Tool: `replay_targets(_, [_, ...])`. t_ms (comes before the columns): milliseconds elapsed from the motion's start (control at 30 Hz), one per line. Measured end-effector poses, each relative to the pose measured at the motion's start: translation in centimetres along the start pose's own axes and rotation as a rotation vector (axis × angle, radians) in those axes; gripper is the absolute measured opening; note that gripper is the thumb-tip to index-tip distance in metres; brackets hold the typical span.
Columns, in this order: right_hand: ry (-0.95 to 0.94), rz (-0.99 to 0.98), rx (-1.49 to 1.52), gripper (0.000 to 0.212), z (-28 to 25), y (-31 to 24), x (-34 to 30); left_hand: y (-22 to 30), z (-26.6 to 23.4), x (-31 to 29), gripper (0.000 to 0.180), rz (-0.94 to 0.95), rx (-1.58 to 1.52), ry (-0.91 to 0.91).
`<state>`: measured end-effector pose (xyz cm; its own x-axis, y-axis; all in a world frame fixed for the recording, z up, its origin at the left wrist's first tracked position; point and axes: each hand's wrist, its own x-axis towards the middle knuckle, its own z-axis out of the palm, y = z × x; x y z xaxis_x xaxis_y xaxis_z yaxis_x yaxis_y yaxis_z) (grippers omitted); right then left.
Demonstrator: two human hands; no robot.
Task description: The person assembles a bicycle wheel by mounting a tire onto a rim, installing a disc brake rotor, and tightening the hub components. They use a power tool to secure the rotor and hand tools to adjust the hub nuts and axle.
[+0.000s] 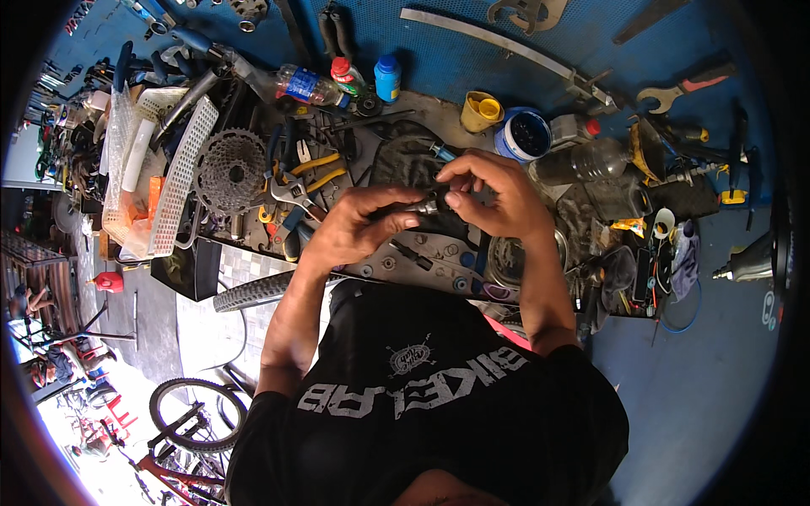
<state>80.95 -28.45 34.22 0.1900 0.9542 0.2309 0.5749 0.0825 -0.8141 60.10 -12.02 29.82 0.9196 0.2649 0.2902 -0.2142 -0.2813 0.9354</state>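
Note:
Over the workbench point(498, 110), my left hand point(354, 226) pinches a small metal cylindrical part point(428, 206) between thumb and fingers. My right hand point(499, 196) is curled at the part's other end, thumb and forefinger close together around something dark. Whether that is the same piece or a separate one, I cannot tell. Below the hands, a black cylindrical piece point(411, 255) and several small rings and washers point(451, 250) lie on the bench. A dark cloth point(396, 173) is spread just beyond them. Near its far side shows a tool with a blue section point(441, 152).
Left of my hands are an adjustable wrench point(294, 196), yellow-handled pliers point(319, 162), a bicycle cassette point(230, 173) and a white basket point(181, 181). Bottles point(387, 80), a yellow cup point(482, 111) and a blue-rimmed tub point(523, 135) stand at the back. A tyre point(261, 291) juts out at the near left.

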Motion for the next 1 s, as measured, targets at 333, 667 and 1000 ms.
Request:
replay_targets(333, [0.011,-0.174,0.055,0.024,-0.7,-1.3,0.2,-0.7,0.0,-1.2,0.036,-0.142,-0.559,0.013])
replay_targets(667, [0.001,-0.19,0.039,0.021,-0.5,-1.6,0.5,-0.2,0.0,-1.2,0.039,-0.122,-0.631,0.038])
replay_targets(1000, [-0.001,-0.182,0.012,0.016,-0.5,-2.1,0.7,-0.3,-0.3,-1.0,0.044,-0.116,-0.689,0.0])
